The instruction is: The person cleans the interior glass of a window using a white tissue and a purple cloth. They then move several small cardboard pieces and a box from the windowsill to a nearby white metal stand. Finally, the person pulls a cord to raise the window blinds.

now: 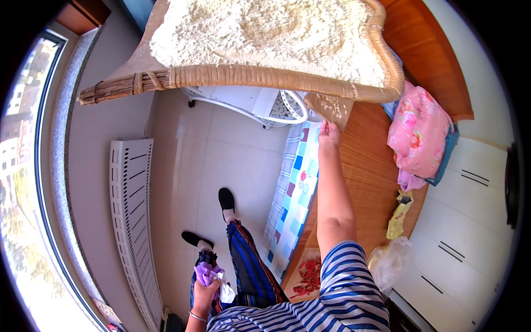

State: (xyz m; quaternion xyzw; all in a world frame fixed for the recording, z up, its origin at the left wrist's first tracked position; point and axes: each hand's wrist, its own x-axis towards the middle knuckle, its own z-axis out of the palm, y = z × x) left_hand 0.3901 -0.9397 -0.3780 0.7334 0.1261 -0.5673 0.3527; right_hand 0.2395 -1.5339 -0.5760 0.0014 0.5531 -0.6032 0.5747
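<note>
My left hand [206, 292] is low in the picture by my legs, closed around a purple cloth [204, 273] and some white crumpled material [227, 293]. My right arm reaches forward, and the fingers of my right hand [330, 135] pinch the near edge of a brown cardboard sheet [345, 116]. Pale seeds [332, 106] lie scattered on that sheet. Just beyond it, a wide woven winnowing basket [249, 76] with a wrapped rim covers the sheet's far part. A thick layer of white, flour-like crumbly material [265, 33] fills much of the basket.
Dried red chillies [307, 278] lie beside my right sleeve. On the slatted wooden surface [365, 153] are a pink floral bundle [419, 133], a yellow packet [399, 216] and a plastic bag [390, 261]. A white wheeled frame [249, 108] stands ahead; a radiator [132, 207] lines the left wall.
</note>
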